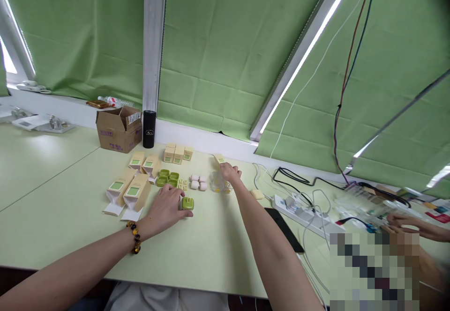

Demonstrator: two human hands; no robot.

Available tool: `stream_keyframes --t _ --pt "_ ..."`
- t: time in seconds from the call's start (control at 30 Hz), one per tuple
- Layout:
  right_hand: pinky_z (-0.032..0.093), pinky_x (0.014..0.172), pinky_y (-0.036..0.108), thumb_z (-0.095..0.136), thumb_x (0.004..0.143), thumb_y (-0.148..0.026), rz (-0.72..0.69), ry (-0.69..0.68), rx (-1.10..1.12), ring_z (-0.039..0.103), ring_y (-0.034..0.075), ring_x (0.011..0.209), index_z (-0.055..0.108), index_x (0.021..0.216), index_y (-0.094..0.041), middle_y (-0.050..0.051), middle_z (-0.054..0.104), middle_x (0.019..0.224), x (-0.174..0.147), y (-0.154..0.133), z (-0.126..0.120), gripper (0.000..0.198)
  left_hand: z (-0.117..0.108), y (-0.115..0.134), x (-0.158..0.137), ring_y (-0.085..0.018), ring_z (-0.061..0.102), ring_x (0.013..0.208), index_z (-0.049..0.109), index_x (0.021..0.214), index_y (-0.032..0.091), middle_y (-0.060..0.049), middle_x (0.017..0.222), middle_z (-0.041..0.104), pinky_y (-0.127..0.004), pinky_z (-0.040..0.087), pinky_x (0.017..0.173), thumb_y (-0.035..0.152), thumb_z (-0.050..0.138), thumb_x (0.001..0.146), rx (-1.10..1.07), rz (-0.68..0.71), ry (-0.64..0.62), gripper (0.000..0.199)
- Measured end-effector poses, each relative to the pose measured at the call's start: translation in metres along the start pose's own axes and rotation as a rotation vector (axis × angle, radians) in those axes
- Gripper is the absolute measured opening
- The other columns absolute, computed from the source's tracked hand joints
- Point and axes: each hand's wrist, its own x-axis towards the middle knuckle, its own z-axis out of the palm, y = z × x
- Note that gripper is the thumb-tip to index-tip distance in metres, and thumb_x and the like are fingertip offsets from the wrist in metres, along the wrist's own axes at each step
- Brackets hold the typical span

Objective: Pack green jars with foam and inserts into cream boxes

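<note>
My left hand (167, 206) is curled around a small square container with a green lid (188, 203), which is between thumb and fingers on the table. Farther off, my right hand (230, 172) is closed at the edge of a small beige box (220, 159) with a green label; its fingertips are partly hidden. Just below that hand are clear plastic pieces (218, 182). Between the hands lie several pale pink square pieces (198, 182), small yellow pieces (182, 184) and green square cups (168, 178).
Beige cartons (137, 191), some with flaps out, stand left; smaller boxes (178, 154) are behind. An open cardboard box (119, 128) and black tumbler (149, 129) stand at the back. Rightward are a phone (284, 229), power strip (302, 215), cables and another person's hands (404, 222).
</note>
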Motion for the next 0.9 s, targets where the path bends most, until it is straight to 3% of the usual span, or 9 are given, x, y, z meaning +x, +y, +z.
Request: stream_keyframes --t 0.13,0.23,0.3,0.37,0.47,0.57,0.73,0.9 --pt "0.030 0.119 0.056 0.028 0.108 -0.032 -0.072 0.107 0.016 0.039 0.033 0.146 0.053 0.149 -0.024 0.011 0.047 0.162 -0.015 -0.012 -0.005 0.049 -0.003 0.002 0.000 -0.038 0.048 0.120 0.062 0.119 0.021 -0.012 0.119 0.064 -0.052 0.042 0.099 0.063 0.082 0.076 -0.053 0.007 0.094 0.064" --pt "0.021 0.123 0.059 0.027 0.108 -0.037 -0.155 0.214 0.036 0.025 0.034 0.154 0.037 0.161 -0.022 0.009 0.027 0.174 -0.044 -0.021 -0.007 0.056 -0.007 0.005 0.000 -0.035 0.046 0.126 0.056 0.126 0.021 -0.012 0.124 0.061 -0.054 0.039 0.109 0.058 0.068 0.092 -0.159 0.056 0.190 0.051" --pt "0.020 0.121 0.065 0.035 0.107 -0.039 -0.301 0.368 0.162 0.026 0.039 0.153 0.034 0.162 -0.021 0.012 0.028 0.174 -0.073 -0.028 -0.005 0.059 -0.008 0.007 0.000 -0.033 0.046 0.130 0.054 0.127 0.022 -0.013 0.127 0.059 -0.052 0.040 0.111 0.052 0.059 0.099 -0.261 0.084 0.230 0.042" --pt "0.021 0.120 0.070 0.042 0.106 -0.042 -0.433 0.433 0.315 0.029 0.042 0.152 0.032 0.164 -0.024 0.012 0.031 0.173 -0.109 -0.034 -0.001 0.062 -0.008 0.007 0.000 -0.030 0.048 0.133 0.050 0.131 0.022 -0.014 0.133 0.057 -0.049 0.041 0.113 0.050 0.055 0.103 -0.392 0.079 0.242 0.040" --pt "0.028 0.123 0.065 0.048 0.106 -0.040 -0.658 0.424 0.527 0.034 0.038 0.152 0.032 0.165 -0.030 0.008 0.035 0.172 -0.160 -0.043 0.008 0.061 -0.005 0.009 0.001 -0.028 0.052 0.136 0.042 0.141 0.024 -0.014 0.140 0.056 -0.047 0.041 0.115 0.051 0.054 0.104 -0.630 0.049 0.228 0.047" --pt "0.038 0.118 0.066 0.045 0.107 -0.029 -0.826 0.422 0.421 0.040 0.038 0.150 0.029 0.166 -0.022 0.013 0.030 0.173 -0.192 -0.049 0.020 0.061 -0.004 0.011 0.003 -0.027 0.052 0.138 0.040 0.144 0.025 -0.014 0.143 0.056 -0.046 0.041 0.117 0.052 0.058 0.102 -0.819 0.061 0.244 0.053" --pt "0.049 0.110 0.063 0.043 0.103 -0.016 -0.982 0.502 0.323 0.044 0.038 0.150 0.017 0.168 -0.019 0.020 0.035 0.170 -0.198 -0.048 0.038 0.070 -0.006 0.012 0.006 -0.025 0.056 0.133 0.045 0.137 0.025 -0.013 0.141 0.057 -0.046 0.045 0.116 0.047 0.065 0.100 -0.957 0.062 0.296 0.048" --pt "0.052 0.107 0.062 0.047 0.102 -0.017 -0.983 0.537 0.562 0.052 0.035 0.145 0.040 0.155 -0.025 0.017 0.049 0.161 -0.194 -0.041 0.043 0.053 -0.006 0.009 0.008 -0.025 0.062 0.123 0.045 0.134 0.023 -0.013 0.132 0.061 -0.045 0.053 0.107 0.043 0.070 0.097 -1.047 0.080 0.278 0.050"
